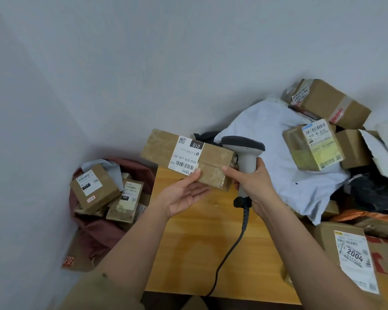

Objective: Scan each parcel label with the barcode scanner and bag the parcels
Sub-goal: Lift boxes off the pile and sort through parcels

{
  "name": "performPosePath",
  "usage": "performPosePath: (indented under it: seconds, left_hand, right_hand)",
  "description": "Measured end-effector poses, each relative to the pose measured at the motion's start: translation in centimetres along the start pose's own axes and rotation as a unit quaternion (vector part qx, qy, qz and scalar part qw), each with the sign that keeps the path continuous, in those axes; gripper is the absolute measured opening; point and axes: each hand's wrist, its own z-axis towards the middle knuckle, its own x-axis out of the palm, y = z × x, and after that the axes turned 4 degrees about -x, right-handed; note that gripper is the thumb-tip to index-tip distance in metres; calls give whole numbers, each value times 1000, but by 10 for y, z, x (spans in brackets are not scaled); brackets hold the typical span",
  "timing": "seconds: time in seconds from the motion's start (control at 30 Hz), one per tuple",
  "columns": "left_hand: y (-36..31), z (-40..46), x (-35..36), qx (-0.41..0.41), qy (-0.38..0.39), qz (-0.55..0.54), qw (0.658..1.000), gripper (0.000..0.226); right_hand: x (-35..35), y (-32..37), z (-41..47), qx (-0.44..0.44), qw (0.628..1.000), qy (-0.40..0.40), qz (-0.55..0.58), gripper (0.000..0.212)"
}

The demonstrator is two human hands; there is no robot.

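The labelled parcel [186, 158] sits above the left hand [184, 195], the barcode scanner [244, 157] just right of it in the right hand [253, 186]; the sack [103, 229] of parcels lies far left, the parcel pile [318, 144] beyond right.

A parcel-sorting corner — a plain room with bare grey walls [143, 63]. Labelled cardboard parcels [332, 104] pile up right of the hands on a wooden table [188, 253], a dark red bag [94, 233] of boxes sits left — a corded barcode scanner [244, 153] between.

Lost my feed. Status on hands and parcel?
Left hand holds parcel, label up. Right hand grips scanner, thumb steadying the parcel. Nothing blocking.
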Motion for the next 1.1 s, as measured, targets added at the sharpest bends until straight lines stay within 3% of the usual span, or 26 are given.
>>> performPosePath:
  seconds: [0.17,0.33,0.57,0.87,1.1]
  left_hand:
    - [-8,-1,-7,53,-42,-61,996,76]
    - [-27,-10,-38,114,-155,-145,971,61]
    - [-30,-24,-49,66,-186,-60,978,66]
    - [-26,-33,-60,10,-233,24,972,51]
    - [-20,-38,-61,-19,-225,55,973,62]
  right_hand:
    - [-15,6,5,-3,1000,-13,-5,44]
    - [-35,13,10,10,1000,0,12,39]
    - [-43,15,17,44,999,-6,21,49]
    - [-45,13,16,73,996,-44,-3,50]
    - [-52,16,13,58,997,-53,-10,47]
